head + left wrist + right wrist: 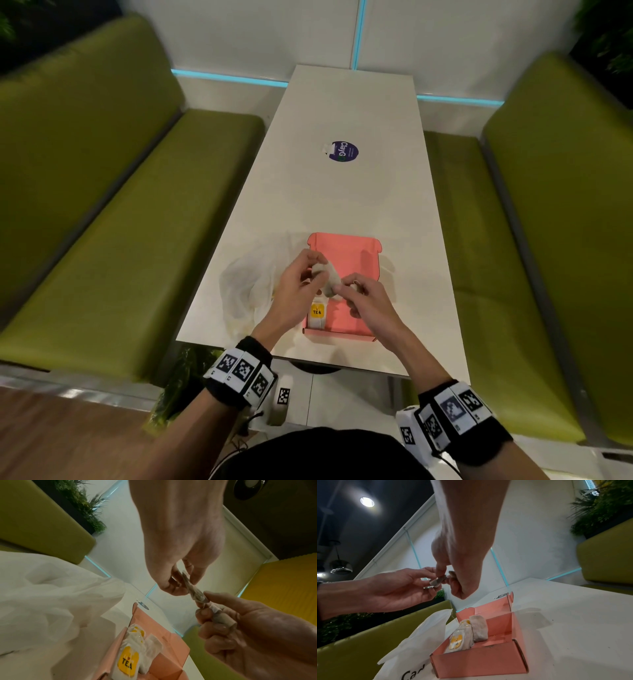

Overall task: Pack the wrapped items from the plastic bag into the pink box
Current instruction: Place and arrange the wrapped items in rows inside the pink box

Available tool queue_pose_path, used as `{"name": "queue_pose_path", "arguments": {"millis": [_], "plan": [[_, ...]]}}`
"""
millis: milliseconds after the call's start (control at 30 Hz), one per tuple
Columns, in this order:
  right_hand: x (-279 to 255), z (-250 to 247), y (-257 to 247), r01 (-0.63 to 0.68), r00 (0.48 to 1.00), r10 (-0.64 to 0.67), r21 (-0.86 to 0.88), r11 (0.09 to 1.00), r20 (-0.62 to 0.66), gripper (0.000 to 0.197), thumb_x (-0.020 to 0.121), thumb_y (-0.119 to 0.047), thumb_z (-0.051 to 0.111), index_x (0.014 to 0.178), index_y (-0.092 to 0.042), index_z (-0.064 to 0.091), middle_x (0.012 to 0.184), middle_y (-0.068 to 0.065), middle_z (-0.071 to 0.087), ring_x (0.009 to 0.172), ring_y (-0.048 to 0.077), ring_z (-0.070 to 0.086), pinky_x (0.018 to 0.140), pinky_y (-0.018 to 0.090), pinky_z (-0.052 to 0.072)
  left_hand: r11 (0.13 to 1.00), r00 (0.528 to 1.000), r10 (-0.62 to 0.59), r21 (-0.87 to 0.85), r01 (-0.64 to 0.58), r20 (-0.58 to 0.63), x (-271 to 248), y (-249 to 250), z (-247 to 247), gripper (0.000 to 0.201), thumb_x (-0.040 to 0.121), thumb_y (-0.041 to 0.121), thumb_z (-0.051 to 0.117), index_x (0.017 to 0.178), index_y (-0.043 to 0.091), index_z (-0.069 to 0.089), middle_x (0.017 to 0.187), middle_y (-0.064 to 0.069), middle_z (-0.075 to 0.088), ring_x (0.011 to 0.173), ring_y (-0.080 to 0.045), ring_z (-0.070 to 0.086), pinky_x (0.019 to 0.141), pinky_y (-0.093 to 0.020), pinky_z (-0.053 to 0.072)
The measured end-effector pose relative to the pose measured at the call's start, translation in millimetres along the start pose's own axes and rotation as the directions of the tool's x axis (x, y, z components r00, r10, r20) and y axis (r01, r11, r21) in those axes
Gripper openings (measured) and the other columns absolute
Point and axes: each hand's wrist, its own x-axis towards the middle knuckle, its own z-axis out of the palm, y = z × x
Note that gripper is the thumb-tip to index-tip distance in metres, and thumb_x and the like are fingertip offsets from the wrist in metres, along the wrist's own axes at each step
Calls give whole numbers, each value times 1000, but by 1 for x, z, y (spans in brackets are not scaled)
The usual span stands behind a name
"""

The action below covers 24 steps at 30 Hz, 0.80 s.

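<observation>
Above the open pink box [339, 337] both hands hold one small wrapped item [329, 278]. My left hand [317, 270] pinches its far end and my right hand [346, 286] pinches its near end. The left wrist view has the left hand [181, 582] coming from above and the right hand [204, 605] gripping the item [195, 592] from the lower right. Inside the box [479, 661], against its left wall, stand a packet with a yellow TEA label [456, 641] and a plain white wrapped item [479, 628]. The crumpled plastic bag [246, 284] lies just left of the box.
The white table [342, 198] is long and narrow, with a round dark sticker [343, 151] farther up. Green benches [102, 205] [548, 240] flank it on both sides. The box lid [342, 245] stands open on the far side.
</observation>
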Motion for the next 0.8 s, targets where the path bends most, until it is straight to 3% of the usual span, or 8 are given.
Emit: {"name": "queue_pose_path", "arguments": {"millis": [100,167,267,400,467,533,667,800], "plan": [[-2,-1,-5,14,1000,-13,58,998,-15,15,92,-23,67,82,-12,68,69,7,45,63,15,37,53,24,32,998,999,36,56,-36,-5,-3,5,4,27,94,2,58,104,26,51,84,-9,66,71,-35,60,64,-43,50],[-2,-2,-7,2,999,4,157,988,-38,17,94,-12,58,79,-14,66,65,1,48,61,14,36,52,25,29,996,998,54,65,-53,-14,-4,9,4,25,95,1,57,103,23,48,73,5,62,64,-21,56,61,-40,46],[1,-9,-7,25,997,-11,170,985,-81,29,90,3,46,98,-17,65,69,-1,47,61,13,36,53,24,30,994,997,79,83,-77,-19,-1,19,4,25,95,1,58,98,23,48,66,12,56,60,-9,51,59,-27,42],[0,-7,-14,138,984,-134,-24,990,116,51,88,2,61,129,-27,55,77,3,43,66,9,42,61,21,41,993,997,70,92,-68,-16,2,29,1,24,93,2,58,91,26,52,70,12,58,63,-10,55,61,-24,44],[-2,0,-21,197,969,-181,-80,977,167,28,93,-4,62,113,-23,63,69,-11,50,63,2,45,64,14,41,993,997,71,93,-69,-19,4,31,0,21,90,6,58,87,27,55,74,10,59,66,-13,56,62,-27,45],[-3,6,-23,223,971,-212,-100,970,109,18,98,-11,57,95,-24,69,61,-18,53,57,-2,45,60,14,36,994,998,59,92,-56,-29,5,33,-2,21,91,3,60,86,23,59,75,10,60,65,-9,57,63,-23,45],[-11,8,-18,261,965,-255,-152,953,58,27,102,-21,51,82,-20,70,61,-13,46,57,4,37,56,19,31,997,997,37,78,-31,-74,5,34,-6,12,89,5,65,93,16,64,83,1,67,73,-14,66,67,-28,50],[-24,9,-13,321,947,-313,-224,920,68,35,106,-20,43,79,-11,64,72,-1,56,68,9,48,67,22,39,998,995,9,56,-3,-101,5,33,-8,18,85,7,67,99,18,64,91,7,69,81,-20,69,72,-38,55]]}}
